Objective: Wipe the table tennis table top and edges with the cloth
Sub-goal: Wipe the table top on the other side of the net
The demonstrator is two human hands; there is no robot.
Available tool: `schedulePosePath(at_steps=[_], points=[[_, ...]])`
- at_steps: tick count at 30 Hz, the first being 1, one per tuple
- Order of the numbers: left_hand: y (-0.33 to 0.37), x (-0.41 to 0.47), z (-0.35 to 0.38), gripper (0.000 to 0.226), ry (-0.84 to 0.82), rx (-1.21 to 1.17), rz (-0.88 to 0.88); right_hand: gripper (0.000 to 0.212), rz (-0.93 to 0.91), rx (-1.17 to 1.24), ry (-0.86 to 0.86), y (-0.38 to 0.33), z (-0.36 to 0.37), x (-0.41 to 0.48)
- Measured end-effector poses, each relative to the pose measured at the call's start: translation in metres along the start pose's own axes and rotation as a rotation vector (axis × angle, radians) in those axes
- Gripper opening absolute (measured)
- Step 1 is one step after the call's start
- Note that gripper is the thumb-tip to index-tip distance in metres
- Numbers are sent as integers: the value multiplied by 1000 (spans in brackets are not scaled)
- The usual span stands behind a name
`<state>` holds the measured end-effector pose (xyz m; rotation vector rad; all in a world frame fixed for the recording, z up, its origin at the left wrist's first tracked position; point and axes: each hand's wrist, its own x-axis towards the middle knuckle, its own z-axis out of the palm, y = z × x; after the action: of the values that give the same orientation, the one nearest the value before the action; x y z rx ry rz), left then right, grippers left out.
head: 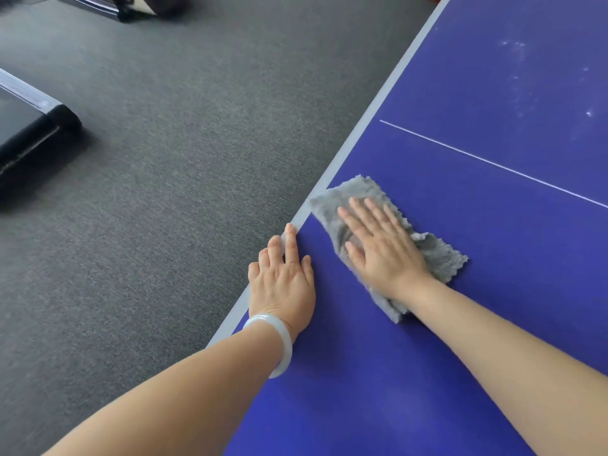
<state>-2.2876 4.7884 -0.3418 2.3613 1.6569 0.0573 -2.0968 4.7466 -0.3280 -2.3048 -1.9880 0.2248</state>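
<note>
The grey cloth lies flat on the blue table tennis table, just inside its pale border strip, with one frayed corner reaching onto that strip. The right hand rests palm-down on the middle of the cloth, fingers straight and slightly spread, pressing it to the surface; cloth shows beyond the fingertips, beside the thumb and behind the wrist. The left hand lies just beside it, apart from the cloth, flat on the table's edge with fingers extended along the border strip and the outer fingers hanging over the side. A smooth, pale, translucent bangle circles the left wrist. The cloth is a fluffy, nubbly fabric with ragged edges, bunched into soft folds under the palm. The table top is a smooth, matte blue sheet crossed by a thin white line, and faint whitish smudges mark its far part. Beyond the edge spreads a dark grey, finely textured carpet, on which stands a black, glossy object with rounded corners at the left.
</note>
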Motion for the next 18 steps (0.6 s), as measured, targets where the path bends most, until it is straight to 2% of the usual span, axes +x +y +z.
schedulePosePath(at_steps=[3,4,6,8,11,13,14,16,18], points=[[1,0,0,63,7,14,0,60,417,-30,33,79,-17,19],[1,0,1,63,12,19,2,59,544,-18,39,85,-18,24],[1,0,1,63,14,21,0,59,675,9,74,57,-13,27],[1,0,0,63,14,21,4,60,650,33,109,0,0,13],[0,2,0,62,10,-4,-4,62,357,57,97,-85,19,-36],[0,3,-1,61,9,-19,-7,60,184,69,83,-91,21,-73],[0,2,-1,61,12,-16,-2,59,169,66,86,-76,19,-87],[0,1,-2,62,26,-5,6,60,278,11,109,-30,14,-107],[0,0,-4,61,29,-7,8,59,490,-16,84,8,4,-111]])
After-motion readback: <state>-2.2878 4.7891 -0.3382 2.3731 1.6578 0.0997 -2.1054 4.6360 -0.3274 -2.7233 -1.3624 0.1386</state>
